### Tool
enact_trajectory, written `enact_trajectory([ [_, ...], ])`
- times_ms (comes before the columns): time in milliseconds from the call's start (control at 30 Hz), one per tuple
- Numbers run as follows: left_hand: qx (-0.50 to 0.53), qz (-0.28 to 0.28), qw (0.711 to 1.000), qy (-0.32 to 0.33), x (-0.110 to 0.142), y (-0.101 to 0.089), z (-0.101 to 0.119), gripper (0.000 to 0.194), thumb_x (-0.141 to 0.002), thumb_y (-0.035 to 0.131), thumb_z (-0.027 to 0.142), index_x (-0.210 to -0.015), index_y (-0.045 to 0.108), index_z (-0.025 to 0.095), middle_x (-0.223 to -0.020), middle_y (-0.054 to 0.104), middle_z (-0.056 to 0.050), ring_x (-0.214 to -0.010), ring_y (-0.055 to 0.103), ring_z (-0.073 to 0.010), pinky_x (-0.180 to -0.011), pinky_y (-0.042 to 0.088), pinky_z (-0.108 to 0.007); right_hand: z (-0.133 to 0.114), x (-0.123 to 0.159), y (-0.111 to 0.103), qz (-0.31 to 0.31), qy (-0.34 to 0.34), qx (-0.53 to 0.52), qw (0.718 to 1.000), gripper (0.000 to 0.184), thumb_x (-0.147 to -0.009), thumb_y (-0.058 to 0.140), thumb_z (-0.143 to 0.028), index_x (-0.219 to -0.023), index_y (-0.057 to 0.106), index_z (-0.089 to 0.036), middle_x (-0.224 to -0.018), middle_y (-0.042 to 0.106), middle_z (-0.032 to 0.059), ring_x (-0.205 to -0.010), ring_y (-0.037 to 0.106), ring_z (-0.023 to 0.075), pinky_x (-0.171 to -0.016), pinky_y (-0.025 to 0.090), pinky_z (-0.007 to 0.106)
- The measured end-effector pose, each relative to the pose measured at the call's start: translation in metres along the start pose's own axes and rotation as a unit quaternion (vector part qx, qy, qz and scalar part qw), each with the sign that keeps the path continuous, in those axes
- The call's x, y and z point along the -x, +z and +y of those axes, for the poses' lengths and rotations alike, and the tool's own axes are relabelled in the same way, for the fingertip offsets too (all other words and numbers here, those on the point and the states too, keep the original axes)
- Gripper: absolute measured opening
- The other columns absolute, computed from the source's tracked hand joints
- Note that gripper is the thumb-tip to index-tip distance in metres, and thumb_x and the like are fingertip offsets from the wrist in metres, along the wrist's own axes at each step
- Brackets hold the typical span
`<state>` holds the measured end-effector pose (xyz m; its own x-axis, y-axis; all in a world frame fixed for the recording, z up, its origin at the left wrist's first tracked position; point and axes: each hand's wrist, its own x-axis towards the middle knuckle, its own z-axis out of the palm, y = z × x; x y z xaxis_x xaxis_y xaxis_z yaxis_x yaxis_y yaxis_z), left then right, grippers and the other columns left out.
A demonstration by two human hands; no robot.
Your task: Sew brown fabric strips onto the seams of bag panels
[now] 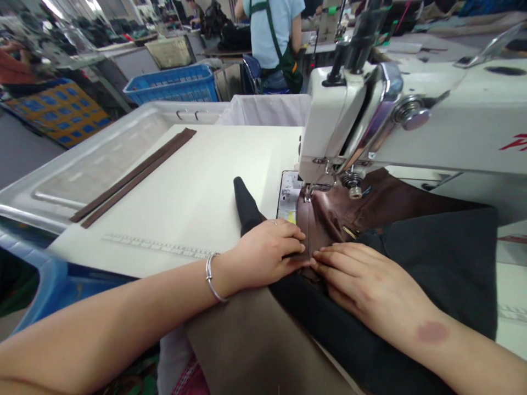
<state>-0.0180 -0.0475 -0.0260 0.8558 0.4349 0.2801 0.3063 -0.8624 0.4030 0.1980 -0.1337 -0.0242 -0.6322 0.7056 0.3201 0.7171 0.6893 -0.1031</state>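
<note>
Dark brown leather [304,225] runs under the presser foot [307,192] of a white sewing machine [453,120]. Just in front of the foot, my left hand [272,249] is closed on the leather's near edge, fingers curled over it. My right hand [362,274] meets it at the thumb tips, closed on the same leather with fingers pressed together. Black lining cloth [444,258] lies attached to the leather on the right and passes beneath both hands. A short metal zipper end [349,232] shows beside my right fingers.
Two brown strips [140,175] lie on the white tabletop [197,181], with a printed ruler [156,245] near its front edge. A pale plastic tray [94,153] and a blue crate [173,85] stand beyond. Another person [269,44] sits ahead, back turned.
</note>
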Motion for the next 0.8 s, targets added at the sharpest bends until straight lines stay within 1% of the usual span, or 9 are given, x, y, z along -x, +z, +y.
enact_trajectory([
  [167,-0.015,-0.009,1.0,-0.004,-0.01,-0.001,-0.012,0.035,-0.096,0.049,0.042,-0.096,0.071,0.014,-0.109,0.068,-0.009,-0.105,0.062,-0.0203,-0.097,0.047,-0.035,0.015,-0.008,0.001,-0.008,-0.008,0.009,1.0,0.024,-0.092,0.051,-0.016,-0.107,0.069,-0.014,-0.106,0.07,0.0079,-0.099,0.063,0.0221,-0.092,0.051,0.039],
  [367,-0.027,-0.019,0.999,-0.003,-0.022,-0.004,-0.026,0.034,-0.096,0.049,0.04,-0.1,0.07,0.015,-0.112,0.067,-0.008,-0.107,0.061,-0.0199,-0.099,0.046,-0.034,0.033,-0.017,0.002,-0.014,-0.007,0.016,1.0,0.026,-0.093,0.051,-0.017,-0.111,0.068,-0.015,-0.11,0.07,0.0083,-0.103,0.063,0.0224,-0.095,0.05,0.042],
  [567,-0.027,-0.006,1.0,-0.015,-0.035,-0.003,-0.044,0.031,-0.095,0.051,0.04,-0.1,0.07,0.016,-0.114,0.066,-0.007,-0.108,0.06,-0.0192,-0.1,0.045,-0.033,0.052,-0.029,0.004,-0.028,-0.011,0.019,0.999,0.025,-0.091,0.053,-0.017,-0.109,0.07,-0.016,-0.108,0.07,0.0096,-0.105,0.063,0.0222,-0.094,0.051,0.039],
  [633,-0.03,-0.015,0.999,-0.019,-0.04,-0.005,-0.05,0.03,-0.095,0.051,0.04,-0.102,0.069,0.016,-0.114,0.065,-0.008,-0.109,0.059,-0.0198,-0.101,0.044,-0.034,0.058,-0.032,0.003,-0.035,-0.014,0.019,0.999,0.025,-0.092,0.052,-0.018,-0.109,0.07,-0.016,-0.107,0.07,0.0099,-0.104,0.064,0.0221,-0.093,0.051,0.039],
  [700,-0.032,-0.033,0.999,-0.021,-0.042,-0.013,-0.05,0.03,-0.095,0.051,0.04,-0.103,0.068,0.017,-0.112,0.065,-0.007,-0.109,0.059,-0.02,-0.101,0.044,-0.034,0.063,-0.036,0.002,-0.042,-0.023,0.021,0.999,0.025,-0.093,0.051,-0.018,-0.108,0.071,-0.016,-0.106,0.071,0.0101,-0.101,0.065,0.022,-0.089,0.052,0.038],
  [733,-0.037,-0.034,0.998,-0.027,-0.042,-0.02,-0.045,0.032,-0.094,0.051,0.042,-0.103,0.067,0.016,-0.11,0.066,-0.008,-0.106,0.059,-0.0204,-0.099,0.044,-0.035,0.064,-0.037,0.001,-0.043,-0.027,0.024,0.998,0.024,-0.092,0.051,-0.018,-0.107,0.071,-0.016,-0.105,0.071,0.0102,-0.098,0.066,0.022,-0.086,0.054,0.037],
  [800,-0.051,-0.006,0.998,-0.042,-0.037,-0.034,-0.026,0.037,-0.093,0.05,0.048,-0.099,0.066,0.015,-0.103,0.066,-0.009,-0.099,0.06,-0.0216,-0.094,0.046,-0.036,0.066,-0.041,-0.001,-0.044,-0.033,0.029,0.998,0.023,-0.09,0.054,-0.017,-0.103,0.072,-0.015,-0.104,0.071,0.0102,-0.093,0.067,0.0217,-0.083,0.055,0.035],
])
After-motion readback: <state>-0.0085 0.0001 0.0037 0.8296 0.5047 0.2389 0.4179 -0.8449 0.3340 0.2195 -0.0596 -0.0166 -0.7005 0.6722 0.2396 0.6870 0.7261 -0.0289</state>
